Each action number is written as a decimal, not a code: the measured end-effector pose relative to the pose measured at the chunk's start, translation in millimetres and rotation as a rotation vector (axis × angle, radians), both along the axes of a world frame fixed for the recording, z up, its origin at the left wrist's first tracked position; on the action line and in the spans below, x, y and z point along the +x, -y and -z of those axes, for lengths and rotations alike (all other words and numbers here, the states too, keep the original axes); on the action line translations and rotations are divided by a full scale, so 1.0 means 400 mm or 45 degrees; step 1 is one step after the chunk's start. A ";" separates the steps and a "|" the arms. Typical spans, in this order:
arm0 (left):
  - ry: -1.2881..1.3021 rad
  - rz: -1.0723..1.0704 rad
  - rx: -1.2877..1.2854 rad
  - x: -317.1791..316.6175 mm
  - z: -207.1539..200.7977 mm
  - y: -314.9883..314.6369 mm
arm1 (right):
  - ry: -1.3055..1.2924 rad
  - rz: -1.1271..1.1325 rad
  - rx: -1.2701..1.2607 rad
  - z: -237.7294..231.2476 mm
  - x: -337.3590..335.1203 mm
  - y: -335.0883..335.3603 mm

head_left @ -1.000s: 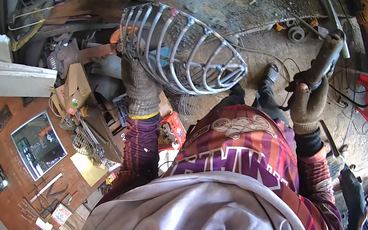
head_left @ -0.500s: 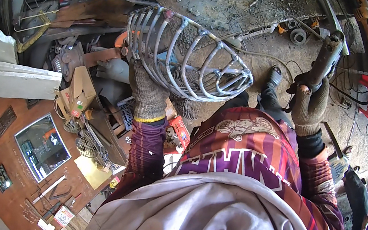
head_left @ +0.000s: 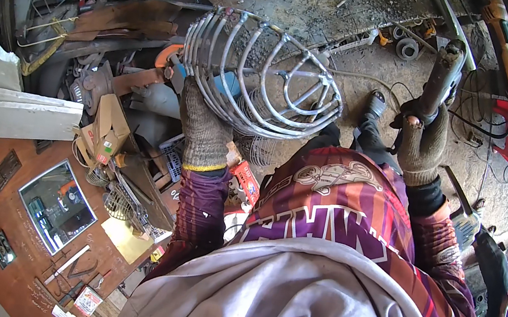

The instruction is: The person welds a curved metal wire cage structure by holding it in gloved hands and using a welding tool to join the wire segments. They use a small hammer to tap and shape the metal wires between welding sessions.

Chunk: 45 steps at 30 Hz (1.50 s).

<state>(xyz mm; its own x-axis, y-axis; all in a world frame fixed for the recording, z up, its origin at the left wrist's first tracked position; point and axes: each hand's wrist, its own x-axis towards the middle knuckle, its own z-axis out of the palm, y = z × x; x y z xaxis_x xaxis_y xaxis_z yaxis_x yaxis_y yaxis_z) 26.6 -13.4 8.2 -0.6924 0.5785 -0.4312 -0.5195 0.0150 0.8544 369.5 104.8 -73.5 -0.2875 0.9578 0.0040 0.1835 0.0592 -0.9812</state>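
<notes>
Taking the person's body as the clock's centre, the left hand (head_left: 207, 117), in a grey knit glove, is curled closed on the near left edge of a metal cage (head_left: 263, 73) at eleven o'clock. The right hand (head_left: 420, 149), gloved, thumb tip bare, is wrapped tightly round the dark handle of a thick grey tool (head_left: 440, 82) at one o'clock. The cage is dull silver, its curved ribs bowed like a basket, with blobby joints, narrowing to a rounded point facing three o'clock. Between cage and tool lies a stretch of floor (head_left: 359, 94), crossed by a cable (head_left: 362, 76); a sandalled foot (head_left: 377, 103) stands there. The cage's nine-o'clock edge overlaps scrap metal (head_left: 91, 87), leaving little room that side. The left fingertips are hidden by ribs and glove, wire coils (head_left: 260, 151) muddle the cage's lower rim, and an orange power tool (head_left: 496, 14) is cut off.
</notes>
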 end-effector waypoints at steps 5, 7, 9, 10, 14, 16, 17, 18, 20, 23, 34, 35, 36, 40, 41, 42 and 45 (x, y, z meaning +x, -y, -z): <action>-0.008 -0.025 -0.081 -0.011 0.010 0.014 | -0.069 -0.004 -0.081 -0.013 -0.008 0.000; 0.152 0.013 -0.010 0.009 -0.006 0.004 | -0.089 -0.007 -0.093 -0.015 -0.009 0.001; 0.112 0.028 -0.031 0.019 -0.015 -0.007 | -0.106 -0.009 -0.104 -0.015 -0.011 0.003; 0.075 0.041 -0.052 0.025 -0.015 -0.009 | -0.040 -0.012 -0.081 -0.014 -0.007 0.004; 0.039 0.095 -0.110 0.016 0.001 0.001 | 0.053 -0.081 -0.036 -0.019 -0.009 0.008; -0.057 0.070 -0.299 0.031 -0.007 -0.009 | -0.001 -0.077 -0.105 -0.039 -0.027 0.010; -0.023 0.047 -0.251 0.031 -0.002 -0.004 | 0.016 -0.072 -0.074 -0.041 -0.038 0.011; -0.012 0.050 -0.248 0.023 0.003 0.003 | 0.034 -0.068 -0.043 -0.042 -0.046 0.011; -0.213 0.133 -0.375 0.013 -0.004 0.005 | 0.159 -0.121 0.003 -0.054 -0.059 0.002; -0.324 0.319 -0.353 -0.010 -0.023 0.022 | 0.343 -0.219 0.147 -0.056 -0.070 -0.004; -0.580 0.512 -0.354 -0.035 -0.023 0.051 | 0.394 -0.338 0.212 -0.085 -0.137 -0.018; -0.566 0.525 -0.351 -0.025 -0.037 0.038 | 0.397 -0.339 0.277 -0.071 -0.139 -0.019; -0.413 0.424 -0.384 -0.012 -0.053 0.022 | 0.397 -0.341 0.276 -0.069 -0.142 -0.020; -0.293 0.321 -0.429 -0.003 -0.066 0.015 | 0.384 -0.340 0.357 -0.064 -0.151 -0.019; -0.292 0.320 -0.428 -0.002 -0.069 0.014 | 0.378 -0.338 0.344 -0.063 -0.153 -0.019; -0.335 0.338 -0.449 -0.001 -0.072 0.013 | 0.379 -0.340 0.345 -0.066 -0.156 -0.019; -0.360 0.350 -0.451 0.004 -0.073 0.017 | 0.374 -0.377 0.310 -0.080 -0.161 -0.022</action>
